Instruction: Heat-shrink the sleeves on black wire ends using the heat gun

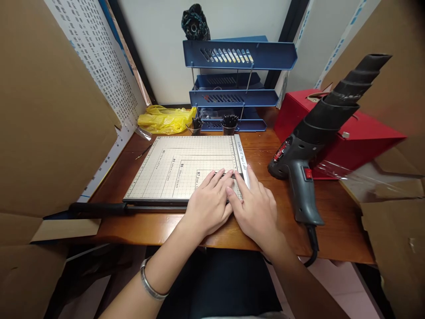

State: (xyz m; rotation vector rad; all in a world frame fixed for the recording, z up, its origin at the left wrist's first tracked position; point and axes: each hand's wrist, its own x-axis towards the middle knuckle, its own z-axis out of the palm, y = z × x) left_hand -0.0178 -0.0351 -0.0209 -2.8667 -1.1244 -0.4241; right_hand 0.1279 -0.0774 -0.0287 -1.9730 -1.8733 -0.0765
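A paper cutter [179, 157] with a cream, grid-marked board lies on the wooden table, its black handle [99, 208] down along the front edge. My left hand [208, 204] rests on the board's front right corner, fingers stretched out flat. Thin black strips [229, 175] show at its fingertips; the rest of them is hidden beneath the fingers. Beside it, my right hand [255, 206] lies with fingers extended along the cutter's metal ruler edge [241, 157], its thumb and index finger near the strips and against my left hand. Both palms hide the near corner.
Behind the cutter stand two small cups of black pieces, a left cup [196, 126] and a right cup [229, 126], before a blue tray rack [239, 55]. A yellow bag [166, 119] lies at back left. A heat gun [303, 177] stands right, by a red box [365, 141].
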